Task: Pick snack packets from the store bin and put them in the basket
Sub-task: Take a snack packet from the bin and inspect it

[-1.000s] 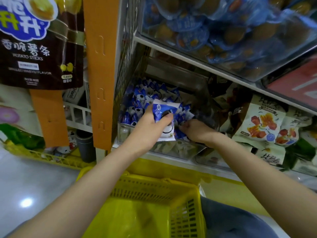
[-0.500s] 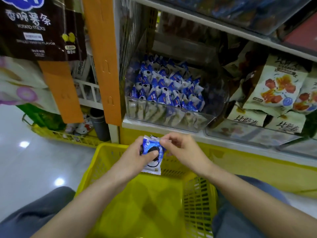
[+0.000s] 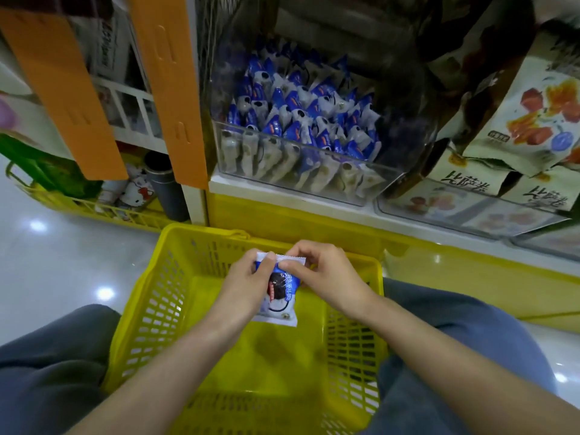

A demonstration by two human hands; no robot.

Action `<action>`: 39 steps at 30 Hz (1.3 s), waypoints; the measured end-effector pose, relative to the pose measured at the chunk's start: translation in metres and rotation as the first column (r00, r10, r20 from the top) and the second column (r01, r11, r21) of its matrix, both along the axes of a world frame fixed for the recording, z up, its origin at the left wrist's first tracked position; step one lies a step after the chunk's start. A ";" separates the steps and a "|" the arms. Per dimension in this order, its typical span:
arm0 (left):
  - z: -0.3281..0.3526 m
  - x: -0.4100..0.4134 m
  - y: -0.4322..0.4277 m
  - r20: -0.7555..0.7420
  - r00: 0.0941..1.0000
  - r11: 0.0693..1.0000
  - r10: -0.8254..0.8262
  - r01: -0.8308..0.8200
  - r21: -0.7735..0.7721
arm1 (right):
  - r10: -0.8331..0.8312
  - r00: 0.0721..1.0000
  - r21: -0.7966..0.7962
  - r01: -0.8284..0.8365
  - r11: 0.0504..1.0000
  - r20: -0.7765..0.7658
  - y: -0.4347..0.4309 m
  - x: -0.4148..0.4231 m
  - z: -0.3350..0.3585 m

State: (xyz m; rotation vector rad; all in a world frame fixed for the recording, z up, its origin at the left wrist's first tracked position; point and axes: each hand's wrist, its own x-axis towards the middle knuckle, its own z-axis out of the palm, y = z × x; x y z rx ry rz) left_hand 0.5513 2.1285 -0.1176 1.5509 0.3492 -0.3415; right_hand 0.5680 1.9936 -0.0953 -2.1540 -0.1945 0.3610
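Observation:
A blue-and-white snack packet [image 3: 280,296] hangs over the inside of the yellow basket [image 3: 150,309], which sits between my knees. My left hand [image 3: 248,284] grips the packet's left side, thumb across its front. My right hand [image 3: 323,274] pinches the packet's crimped top edge. Above, on the shelf, a clear plastic store bin [image 3: 386,180] is heaped with several more of the same blue-and-white packets [image 3: 301,114]. The basket floor below the packet shows no other item.
A second clear bin [image 3: 470,211] to the right holds pale fruit-snack bags [image 3: 539,117]. Orange shelf posts [image 3: 172,89] stand at the left. A yellow wire rack [image 3: 94,208] with a cup and a dark bottle sits on the glossy floor at left.
Both hands came down from the bin with the packet and now hold it lower, over the basket. My right hand shifted from the bin to the packet's top edge.

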 end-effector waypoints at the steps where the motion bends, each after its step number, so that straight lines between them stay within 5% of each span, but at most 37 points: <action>1: -0.001 0.001 -0.001 -0.001 1.000 1.000 0.022 -0.022 -0.001 | -0.012 1.000 -0.027 0.012 1.000 0.025 0.000 0.001 -0.002; 5: -0.004 0.004 0.001 0.193 0.979 0.985 0.069 -0.097 0.142 | -0.083 0.995 -0.115 0.090 0.989 0.063 0.002 0.003 -0.010; 11: -0.003 0.003 0.002 0.435 0.900 0.970 -0.037 -0.072 0.232 | -0.295 0.911 0.124 0.340 0.932 -0.288 0.008 0.010 -0.012; 17: -0.011 0.006 0.008 0.491 0.824 0.905 -0.283 0.061 0.420 | -0.143 0.987 -0.038 0.146 0.989 0.067 -0.001 0.001 -0.013; 22: -0.018 0.000 0.006 0.492 0.788 0.862 -0.370 0.094 0.498 | -0.134 0.988 -0.068 0.139 0.988 0.078 -0.008 -0.010 -0.018; 30: -0.020 -0.007 -0.012 0.176 0.964 0.980 -0.199 0.193 0.051 | -0.205 0.977 -0.032 0.206 0.978 0.053 -0.021 -0.023 -0.029; 39: -0.043 -0.032 -0.040 -0.040 0.957 0.956 -0.289 0.286 -0.063 | -0.303 0.943 0.164 0.324 0.932 -0.139 -0.049 -0.049 -0.050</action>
